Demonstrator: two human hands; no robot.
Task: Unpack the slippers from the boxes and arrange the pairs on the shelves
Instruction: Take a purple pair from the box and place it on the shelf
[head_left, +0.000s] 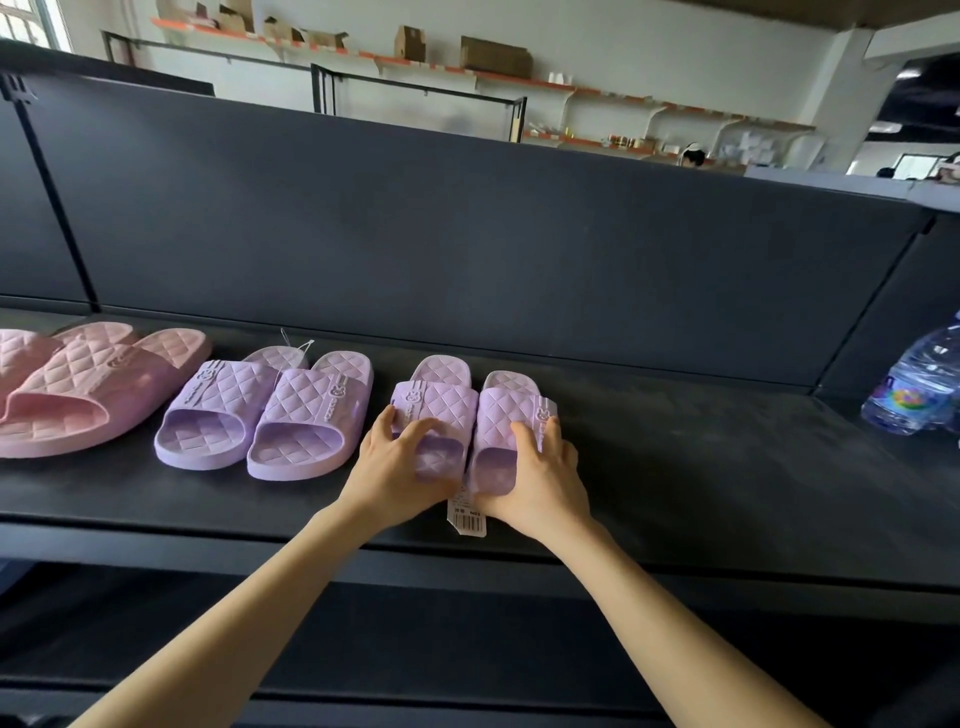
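We hold the small lilac pair (441, 400) near the front edge of the shelf (675, 467), one slipper per hand. Our left hand (400, 457) spreads curled fingers over one strap, and our right hand (535, 467) curls round the other's outer side. We are probably squaring them side by side, toes frontward, like the larger lilac pair (270, 410) and pink pair (78, 384) leftward. Their price tag (467, 514) lies at the front edge.

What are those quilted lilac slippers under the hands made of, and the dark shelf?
The small quilted lilac slippers: probably moulded foam or rubber, matte, seamless with embossed diamonds. The dark shelf: apparently painted metal, matte black, thin straight edges; coated board is possible.
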